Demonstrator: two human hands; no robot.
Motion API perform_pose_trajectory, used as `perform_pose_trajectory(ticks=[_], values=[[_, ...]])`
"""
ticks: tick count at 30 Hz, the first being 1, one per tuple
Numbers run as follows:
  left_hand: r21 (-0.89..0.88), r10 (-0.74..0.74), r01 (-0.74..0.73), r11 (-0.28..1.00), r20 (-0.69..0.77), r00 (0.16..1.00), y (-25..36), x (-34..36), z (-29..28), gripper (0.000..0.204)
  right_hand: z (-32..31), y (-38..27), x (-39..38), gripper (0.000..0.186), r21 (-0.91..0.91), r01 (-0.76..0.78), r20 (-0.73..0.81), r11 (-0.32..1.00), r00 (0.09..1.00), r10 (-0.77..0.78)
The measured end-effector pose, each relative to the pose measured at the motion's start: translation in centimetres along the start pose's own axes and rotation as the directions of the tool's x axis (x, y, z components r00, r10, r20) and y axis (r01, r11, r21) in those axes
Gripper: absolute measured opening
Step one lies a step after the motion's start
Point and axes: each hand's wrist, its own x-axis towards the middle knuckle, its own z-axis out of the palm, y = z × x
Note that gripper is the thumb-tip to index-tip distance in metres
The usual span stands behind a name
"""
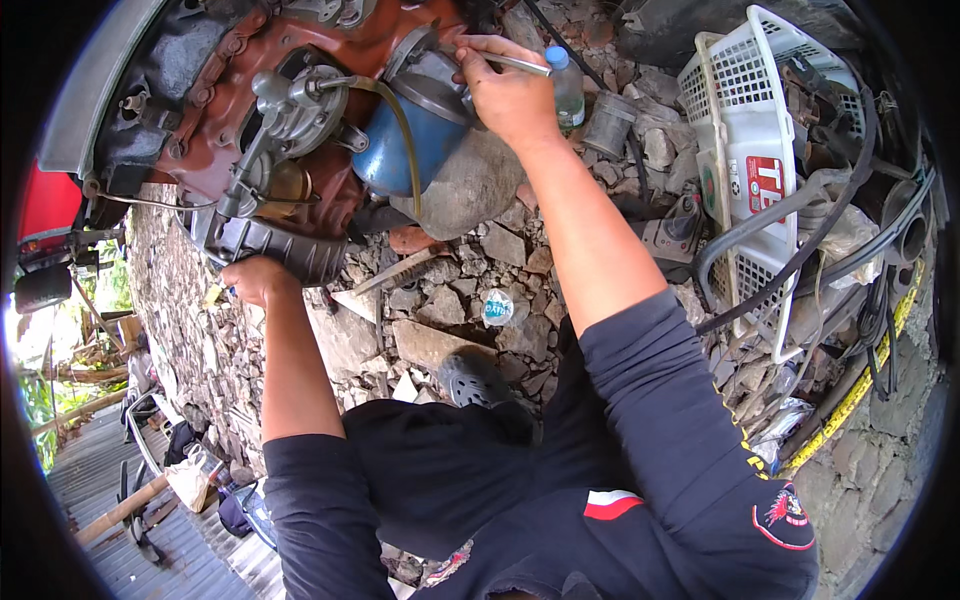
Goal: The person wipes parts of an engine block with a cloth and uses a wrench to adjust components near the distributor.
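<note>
My right hand (510, 95) is closed round a slim silver wrench-like tool (517, 64), its shaft sticking out to the right. Its fingers are at the top of a blue canister-shaped filter (410, 145) on the engine. At lower left, my left hand (262, 280) is closed on the lower edge of a ribbed dark metal casing (290, 245); some of its fingers are hidden. Between the hands sits a metal pump (300, 110) with a yellowish hose (405, 130) curving down past the filter. The reddish-brown engine block (215, 80) fills the upper left.
Broken stones (440, 300) cover the ground, with a brush (400, 268) lying on them. A capped plastic bottle (566, 92) and a metal can (608, 122) stand right of my hand. Farther right, a white plastic basket (745, 150) holds hoses and metal parts.
</note>
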Motion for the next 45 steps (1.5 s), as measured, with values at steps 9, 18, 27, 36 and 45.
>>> perform_pose_trajectory(ticks=[9,18,27,36,45], values=[[-0.419,-0.16,0.164,0.893,0.045,0.986,1.0,-2.3,-1.5,0.051,-0.5,0.9,-0.5,0.015,-0.131,0.039,0.056,0.991,0.998,-0.032],[-0.513,-0.221,0.206,0.833,0.031,0.975,0.8,-1.9,-1.6,0.071,-1.6,0.1,-0.5,0.019,-0.075,-0.018,0.078,0.997,0.997,0.024],[-0.522,-0.248,0.327,0.788,0.217,0.944,1.2,-2.6,-3.5,0.065,-0.7,0.5,0.1,0.029,-0.009,-0.092,0.118,0.996,0.989,0.093],[-0.554,-0.324,0.343,0.758,0.136,0.936,0.4,-1.6,-2.3,0.076,0.4,-0.5,-0.3,0.018,0.162,-0.244,0.183,0.956,0.96,0.214],[-0.553,-0.329,0.348,0.757,0.138,0.934,0.7,-1.8,-2.6,0.077,0.5,-0.8,-0.3,0.017,0.159,-0.257,0.191,0.953,0.955,0.226]])
